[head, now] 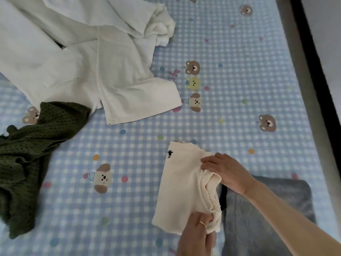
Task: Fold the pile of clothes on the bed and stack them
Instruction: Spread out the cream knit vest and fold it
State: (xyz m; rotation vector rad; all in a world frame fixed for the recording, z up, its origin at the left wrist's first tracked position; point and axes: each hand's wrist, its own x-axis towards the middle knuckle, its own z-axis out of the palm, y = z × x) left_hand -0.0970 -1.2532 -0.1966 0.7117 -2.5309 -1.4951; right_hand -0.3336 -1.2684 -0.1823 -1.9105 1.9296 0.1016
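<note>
— Clothes first: where do they lie?

— A cream knit top (pixel 180 183) sits lower centre on the checked bedsheet (pixel 230 71), partly folded. The right hand (pixel 224 170) lies on its upper right edge, fingers curled over the ribbed hem; the left hand (pixel 196 231), at the bottom of the frame, pinches the lower corner.

— And the rest of the pile?

— White garments (pixel 88 58) sprawl unfolded in the upper left; a green knit (pixel 29 154) is crumpled at the left edge. A grey folded piece (pixel 258 218) lies lower right, just beside the cream top.

— How far along, then?

— Early, I judge: one possibly folded, one in hand, the others untouched, nothing stacked.
</note>
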